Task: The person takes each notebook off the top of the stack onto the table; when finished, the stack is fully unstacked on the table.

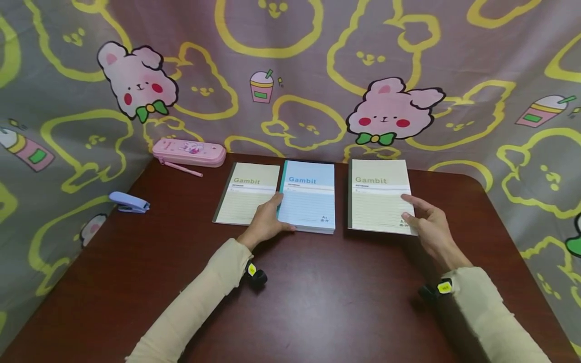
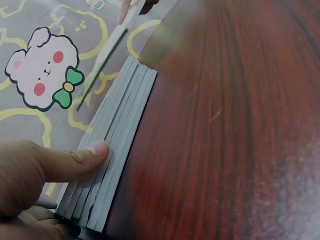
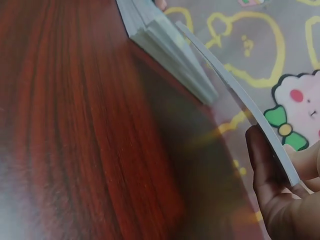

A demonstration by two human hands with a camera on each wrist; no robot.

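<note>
In the head view, my right hand holds a cream Gambit notebook by its right edge, with the thumb on the cover. From the right wrist, this notebook shows edge-on, raised above the table with fingers underneath. My left hand grips the near left corner of a stack of notebooks with a blue Gambit notebook on top. Its thumb presses the near page edges in the left wrist view. Left of that stack lies another cream notebook, partly covered by the left hand.
At the back left of the dark wooden table lies a pink pencil case with a pink strap. A light purple stapler sits near the left edge. Patterned curtain surrounds the table's back and sides.
</note>
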